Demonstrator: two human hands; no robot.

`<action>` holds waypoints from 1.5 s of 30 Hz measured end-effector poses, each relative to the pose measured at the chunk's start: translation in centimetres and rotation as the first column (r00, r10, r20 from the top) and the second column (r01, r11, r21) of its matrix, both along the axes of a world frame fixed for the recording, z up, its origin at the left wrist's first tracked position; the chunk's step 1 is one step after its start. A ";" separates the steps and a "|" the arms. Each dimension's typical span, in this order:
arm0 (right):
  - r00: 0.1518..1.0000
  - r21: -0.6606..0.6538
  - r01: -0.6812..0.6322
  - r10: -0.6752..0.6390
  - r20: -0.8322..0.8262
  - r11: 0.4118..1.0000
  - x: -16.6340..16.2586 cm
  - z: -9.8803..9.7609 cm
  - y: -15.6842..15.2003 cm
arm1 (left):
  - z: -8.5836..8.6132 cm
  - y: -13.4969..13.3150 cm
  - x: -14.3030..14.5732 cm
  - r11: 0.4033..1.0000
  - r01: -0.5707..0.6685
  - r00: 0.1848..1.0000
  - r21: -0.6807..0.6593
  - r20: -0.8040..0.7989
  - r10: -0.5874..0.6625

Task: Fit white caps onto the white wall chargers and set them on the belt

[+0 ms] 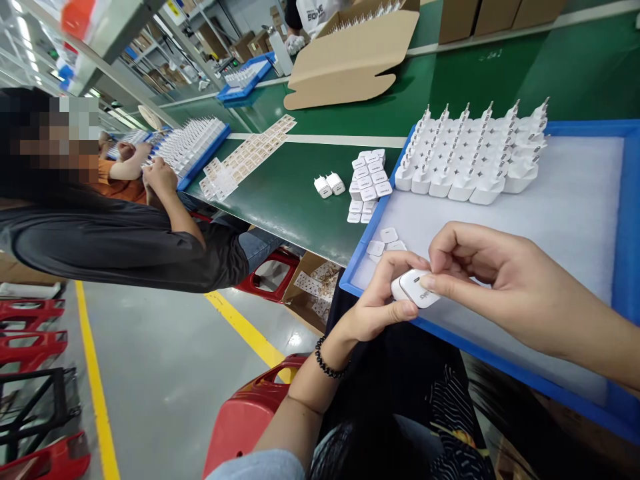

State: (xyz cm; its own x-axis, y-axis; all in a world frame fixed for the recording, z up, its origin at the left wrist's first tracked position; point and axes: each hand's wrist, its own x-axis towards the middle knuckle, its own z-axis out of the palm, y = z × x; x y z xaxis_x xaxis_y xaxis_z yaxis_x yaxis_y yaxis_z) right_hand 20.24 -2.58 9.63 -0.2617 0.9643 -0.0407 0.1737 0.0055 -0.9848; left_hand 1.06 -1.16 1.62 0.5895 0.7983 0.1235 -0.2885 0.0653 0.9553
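My left hand (380, 297) is closed around a small white charger plug (414, 288), held over the near left corner of a blue tray (631, 220) lined with white foam. My right hand (493, 277) pinches at the plug's face with thumb and forefinger, fingers curled. At the tray's far end stand several white plugs (470, 157) in rows, prongs up. A few flat white pieces (385, 241) lie on the foam just beyond my left hand.
More white plugs (367, 183) lie stacked on the green belt (300, 193) left of the tray, with two loose ones (329, 185). Label sheets (250, 157), an open cardboard box (350, 57) and other blue trays (193, 147) sit farther along. A co-worker (125, 220) sits at left; red stools (250, 413) stand below.
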 end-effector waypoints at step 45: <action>0.951 -0.262 -0.287 0.240 -0.196 0.922 -1.3 -1.4 0.0 | 1.2 0.4 -0.2 0.986 0.068 0.972 0.150 -0.234 -0.031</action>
State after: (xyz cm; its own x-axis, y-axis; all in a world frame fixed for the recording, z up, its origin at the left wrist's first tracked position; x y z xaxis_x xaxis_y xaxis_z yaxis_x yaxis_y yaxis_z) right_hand 18.98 -2.56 8.22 -0.5299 0.8134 -0.2399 0.0479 -0.2538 -0.9661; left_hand 0.85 -0.75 2.85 0.6550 0.7489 0.1007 -0.0604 -0.0810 0.9949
